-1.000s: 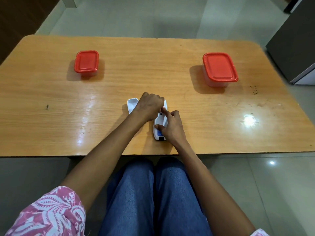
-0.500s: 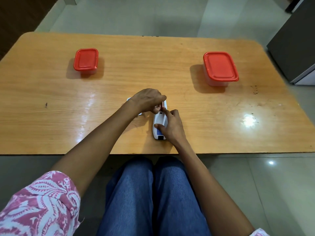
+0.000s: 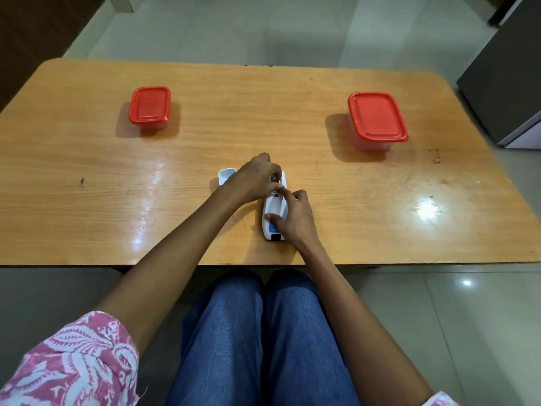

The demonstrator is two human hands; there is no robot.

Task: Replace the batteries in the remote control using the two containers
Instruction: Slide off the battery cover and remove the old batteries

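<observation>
A white remote control [image 3: 273, 212] lies face down near the table's front edge, its battery bay at the far end. My right hand [image 3: 294, 216] rests on it and holds it down, index finger stretched toward the bay. My left hand [image 3: 257, 178] hovers over the far end with its fingertips pinched on a small battery [image 3: 274, 177] at the bay. The white battery cover [image 3: 226, 175] lies just left of the remote, partly hidden by my left hand. Two clear containers with red lids stand closed: a small container [image 3: 150, 108] at the back left, a larger container [image 3: 376, 118] at the back right.
The wooden table [image 3: 87, 177] ends just below the remote. My knees in blue jeans sit under its front edge. A dark cabinet [image 3: 503, 92] stands off the right end of the table, on a tiled floor.
My left hand rose off the remote's far end and its fingers came together at the battery bay. The battery cover shows again beside it. My right hand stayed on the remote.
</observation>
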